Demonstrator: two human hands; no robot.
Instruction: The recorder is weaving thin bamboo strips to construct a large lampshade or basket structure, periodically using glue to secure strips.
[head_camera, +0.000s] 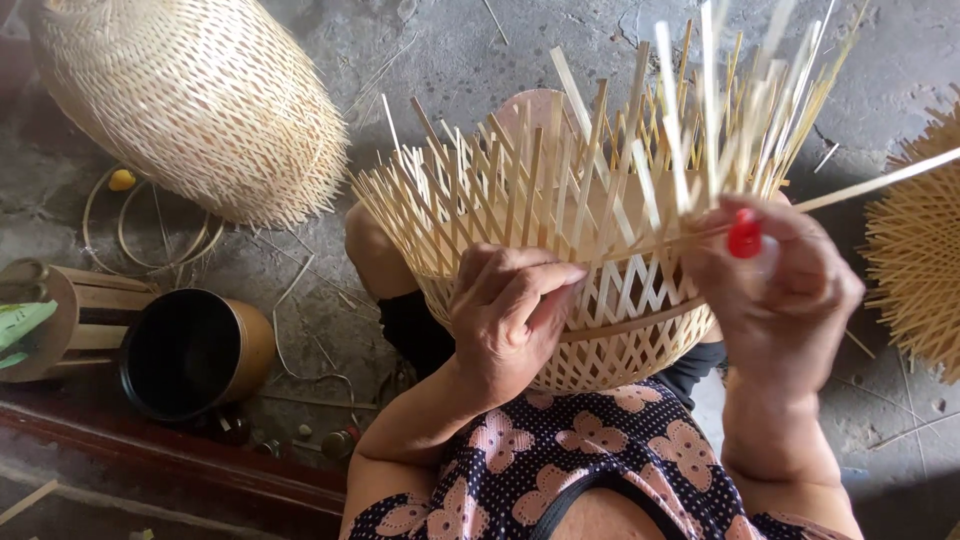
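Hands raised at chest height — left hand (510, 315) clamps basket (600, 330) rim, right hand (775, 290) pinches a bamboo strip (880, 182) — wrist bent.

There is just one camera, and it sits on the person's head. It looks almost straight down, very close to the two hands and lap, with the grey floor (450, 60) far below.

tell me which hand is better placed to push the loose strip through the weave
Right, probably. The right hand already pinches the long bamboo strip at the basket rim, while the left hand grips the woven wall, steadying it.
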